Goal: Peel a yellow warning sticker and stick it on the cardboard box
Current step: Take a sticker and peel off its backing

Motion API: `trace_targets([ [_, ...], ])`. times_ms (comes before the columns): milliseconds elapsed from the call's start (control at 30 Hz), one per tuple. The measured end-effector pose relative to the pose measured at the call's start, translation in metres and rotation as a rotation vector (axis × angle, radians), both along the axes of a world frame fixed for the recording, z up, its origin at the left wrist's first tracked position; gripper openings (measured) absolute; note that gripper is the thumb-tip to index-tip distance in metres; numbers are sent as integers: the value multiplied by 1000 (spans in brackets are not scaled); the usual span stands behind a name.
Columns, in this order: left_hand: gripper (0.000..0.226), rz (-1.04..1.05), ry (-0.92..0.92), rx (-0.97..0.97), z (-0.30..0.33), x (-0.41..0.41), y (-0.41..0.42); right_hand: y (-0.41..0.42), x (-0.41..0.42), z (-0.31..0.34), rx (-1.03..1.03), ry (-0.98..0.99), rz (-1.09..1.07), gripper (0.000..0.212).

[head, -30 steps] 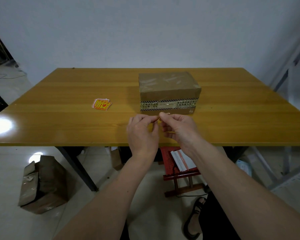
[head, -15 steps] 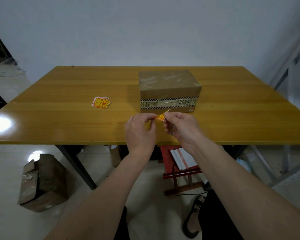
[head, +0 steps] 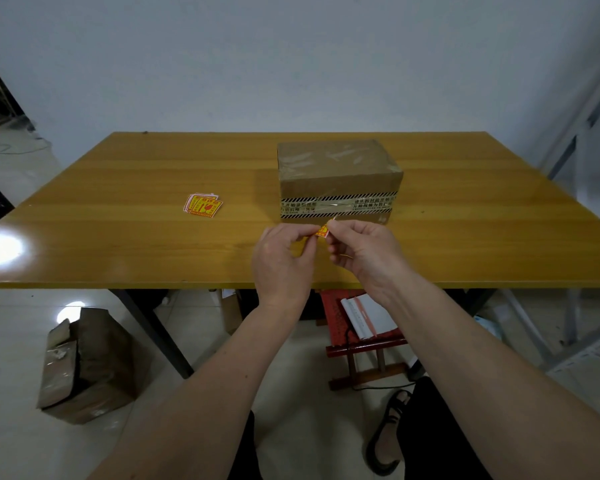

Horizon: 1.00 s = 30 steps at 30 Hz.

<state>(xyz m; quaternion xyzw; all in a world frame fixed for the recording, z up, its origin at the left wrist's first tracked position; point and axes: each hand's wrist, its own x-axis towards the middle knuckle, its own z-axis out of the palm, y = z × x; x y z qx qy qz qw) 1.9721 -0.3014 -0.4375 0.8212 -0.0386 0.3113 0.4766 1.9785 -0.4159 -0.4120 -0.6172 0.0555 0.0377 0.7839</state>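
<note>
A taped cardboard box (head: pixel 336 174) with a striped printed band stands in the middle of the wooden table (head: pixel 118 244). Just in front of it, over the table's near part, my left hand (head: pixel 281 261) and my right hand (head: pixel 364 251) pinch one small yellow and red warning sticker (head: pixel 323 231) between their fingertips. Only a corner of the sticker shows; the rest is hidden by my fingers. A small stack of the same stickers (head: pixel 203 205) lies on the table to the left of the box.
On the floor at the left stands an opened cardboard box (head: pixel 84 365). Under the table's front edge is a red stool (head: pixel 357 341) with a white packet on it. A grey metal rack (head: pixel 575 188) stands at the right.
My fingertips have pulled slightly apart and a corner of the yellow sticker has come into sight between them. Both hands stay in front of the box.
</note>
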Motion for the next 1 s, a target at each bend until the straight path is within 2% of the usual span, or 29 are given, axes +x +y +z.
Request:
trace_targets([
  [200, 18, -7, -19, -39, 0, 0, -2, 0, -2, -2, 42, 3, 49, 11],
  [700, 15, -4, -19, -64, 4, 3, -3, 2, -2, -3, 101, 2, 60, 13],
  [1000, 16, -36, 56, -121, 4, 4, -3, 5, -1, -2, 82, 1, 32, 11],
])
